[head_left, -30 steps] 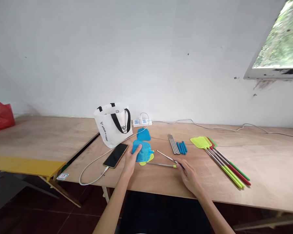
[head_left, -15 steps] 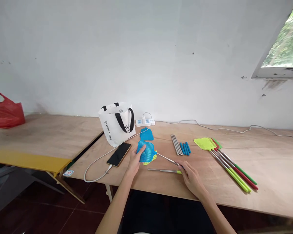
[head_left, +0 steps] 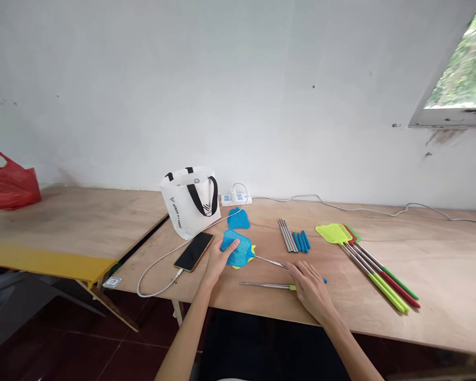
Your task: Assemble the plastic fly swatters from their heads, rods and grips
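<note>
On worktop [head_left: 381, 328] | our left hand [head_left: 218, 259] gripped blue swatter head [head_left: 238, 253], right hand [head_left: 309, 286] pinched its rod [head_left: 270, 261] | could've popped loose if tugged crooked

White tote bag [head_left: 190, 203]: black print on side, too small to read; no other text legible

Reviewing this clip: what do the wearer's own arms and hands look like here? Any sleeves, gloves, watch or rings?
Both forearms are bare up to the bottom edge of the frame, with no sleeve showing. The left hand and right hand wear no gloves. No watch, bracelet or ring can be seen on either wrist or on the visible fingers, though the picture is too small to rule out a thin band.
</note>
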`<action>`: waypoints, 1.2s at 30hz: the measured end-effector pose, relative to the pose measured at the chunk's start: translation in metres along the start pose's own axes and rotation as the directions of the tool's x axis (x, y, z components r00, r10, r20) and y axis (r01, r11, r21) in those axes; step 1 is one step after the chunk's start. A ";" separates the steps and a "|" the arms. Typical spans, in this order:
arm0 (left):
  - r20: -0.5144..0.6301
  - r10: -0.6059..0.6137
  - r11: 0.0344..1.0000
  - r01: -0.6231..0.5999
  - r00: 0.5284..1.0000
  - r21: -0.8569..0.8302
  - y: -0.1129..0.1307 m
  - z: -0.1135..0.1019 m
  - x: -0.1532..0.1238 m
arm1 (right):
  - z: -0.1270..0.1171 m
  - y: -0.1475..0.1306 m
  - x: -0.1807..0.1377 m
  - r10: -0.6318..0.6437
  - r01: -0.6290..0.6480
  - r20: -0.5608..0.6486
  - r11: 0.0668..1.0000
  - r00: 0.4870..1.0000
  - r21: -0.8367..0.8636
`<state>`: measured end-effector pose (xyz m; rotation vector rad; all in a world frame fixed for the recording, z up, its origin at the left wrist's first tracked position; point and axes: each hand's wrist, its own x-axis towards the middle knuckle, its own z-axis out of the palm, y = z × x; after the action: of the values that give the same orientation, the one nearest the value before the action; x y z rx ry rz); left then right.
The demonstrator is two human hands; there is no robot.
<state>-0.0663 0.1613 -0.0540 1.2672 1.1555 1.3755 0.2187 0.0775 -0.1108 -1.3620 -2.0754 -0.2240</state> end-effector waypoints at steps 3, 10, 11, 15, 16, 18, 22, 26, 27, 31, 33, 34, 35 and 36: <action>0.049 0.015 1.000 -0.016 0.999 0.010 -0.005 0.011 -0.005 | -0.001 -0.005 0.002 -0.044 0.044 -0.002 0.998 0.999 -0.036; 0.157 0.002 1.000 0.002 0.988 -0.027 -0.018 0.051 -0.024 | -0.002 -0.012 0.005 -0.090 0.084 -0.063 0.992 0.994 -0.099; 0.162 0.000 1.000 0.005 0.987 -0.031 -0.019 0.054 -0.026 | -0.002 -0.012 0.005 -0.088 0.080 -0.075 0.992 0.993 -0.102; 0.172 0.039 0.999 -0.038 0.984 -0.005 -0.022 0.058 -0.031 | -0.001 -0.010 0.005 -0.093 0.083 -0.085 0.990 0.992 -0.115; 0.175 0.050 0.999 -0.051 0.983 0.002 -0.022 0.059 -0.031 | 0.000 -0.010 0.005 -0.092 0.082 -0.088 0.990 0.992 -0.117; 0.175 0.062 0.998 -0.066 0.983 0.015 -0.022 0.060 -0.033 | 0.001 -0.009 0.004 -0.092 0.080 -0.100 0.990 0.991 -0.112; 0.172 0.070 0.996 -0.078 0.983 0.035 -0.022 0.062 -0.033 | 0.003 -0.008 0.003 -0.101 0.092 -0.131 0.993 0.986 -0.075; 0.182 0.076 0.997 -0.078 0.980 0.008 -0.020 0.061 -0.033 | 0.003 -0.008 0.003 -0.105 0.096 -0.135 0.993 0.985 -0.067; 0.191 0.075 0.997 -0.076 0.979 -0.001 -0.019 0.060 -0.032 | 0.003 -0.008 0.004 -0.104 0.096 -0.134 0.993 0.985 -0.067; 0.210 0.104 0.993 -0.112 0.972 0.029 -0.013 0.051 -0.029 | 0.001 -0.010 0.005 -0.090 0.083 -0.120 0.994 0.989 -0.064; 0.171 0.124 0.989 -0.135 0.977 0.055 -0.012 0.042 -0.024 | 0.000 -0.011 0.006 -0.070 0.063 -0.103 0.996 0.992 -0.065; 0.151 0.124 0.989 -0.134 0.981 0.061 -0.011 0.037 -0.021 | 0.000 -0.011 0.006 -0.056 0.050 -0.098 0.997 0.994 -0.061; 0.142 0.118 0.990 -0.127 0.983 0.061 -0.011 0.031 -0.017 | 0.000 -0.010 0.007 -0.042 0.036 -0.099 0.998 0.994 -0.054; 0.150 0.106 0.992 -0.115 0.983 0.058 -0.011 0.025 -0.014 | 0.001 -0.010 0.007 -0.029 0.025 -0.104 0.999 0.994 -0.044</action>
<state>-0.0405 0.1508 -0.0659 1.4738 1.0504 1.3092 0.2080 0.0788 -0.1051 -1.3195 -2.0133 -0.3454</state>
